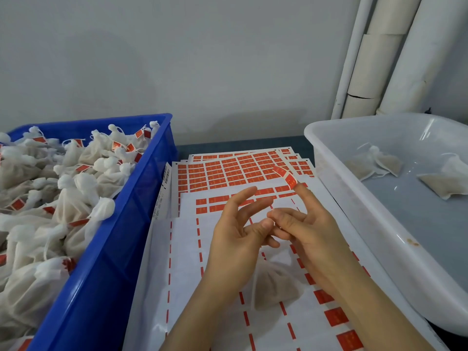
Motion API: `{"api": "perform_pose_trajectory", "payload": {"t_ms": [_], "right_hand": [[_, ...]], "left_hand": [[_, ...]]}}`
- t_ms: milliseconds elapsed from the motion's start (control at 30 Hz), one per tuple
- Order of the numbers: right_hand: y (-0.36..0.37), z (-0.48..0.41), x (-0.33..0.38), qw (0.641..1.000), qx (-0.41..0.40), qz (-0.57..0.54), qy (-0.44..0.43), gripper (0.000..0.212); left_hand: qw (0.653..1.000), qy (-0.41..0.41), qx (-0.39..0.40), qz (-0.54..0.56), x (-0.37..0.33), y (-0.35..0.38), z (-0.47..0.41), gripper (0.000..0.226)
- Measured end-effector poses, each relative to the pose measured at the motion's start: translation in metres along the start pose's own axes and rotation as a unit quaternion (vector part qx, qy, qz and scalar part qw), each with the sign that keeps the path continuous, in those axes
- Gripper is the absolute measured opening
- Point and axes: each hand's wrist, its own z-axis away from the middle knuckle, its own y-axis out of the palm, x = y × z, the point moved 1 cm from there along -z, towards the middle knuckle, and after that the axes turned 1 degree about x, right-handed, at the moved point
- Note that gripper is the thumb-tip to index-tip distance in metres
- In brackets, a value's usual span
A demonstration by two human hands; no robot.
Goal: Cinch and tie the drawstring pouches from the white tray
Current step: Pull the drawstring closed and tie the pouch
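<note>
A white mesh pouch point(276, 282) with brownish filling hangs under my hands, over the sticker sheets. My left hand point(240, 239) and my right hand point(306, 231) meet at its neck. The left thumb and the curled right fingers pinch the pouch top between them, and the drawstring itself is hidden by the fingers. The left index and middle fingers point straight up and right. A red sticker point(287, 176) clings to the raised tip of my right index finger. The white tray point(336, 188) on the right holds two more untied pouches point(376, 163), point(448, 179).
A blue crate point(131, 224) on the left is heaped with tied pouches bearing red labels point(76, 198). Sheets of red stickers point(228, 171) and peeled backing sheets point(187, 269) cover the table between crate and tray. White pipes point(405, 59) run up the wall at the back right.
</note>
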Motion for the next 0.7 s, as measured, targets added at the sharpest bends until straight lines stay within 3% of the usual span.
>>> {"api": "perform_pose_trajectory", "payload": {"t_ms": [200,600,700], "right_hand": [[-0.0029,-0.0022,-0.0001,0.997,-0.062,0.036,-0.022,0.074],[0.0010,-0.0021,-0.0002,0.995,-0.076,0.059,-0.040,0.064],[0.0001,-0.0036,0.0020,0.992,-0.105,0.058,-0.038,0.053]], "left_hand": [[0.999,-0.027,0.005,-0.030,0.0048,-0.0018,0.0005,0.008],[0.998,-0.060,0.002,-0.025,0.0038,-0.0006,0.0013,0.014],[0.996,-0.081,-0.012,-0.021,0.0029,-0.0002,0.0011,0.016]]}}
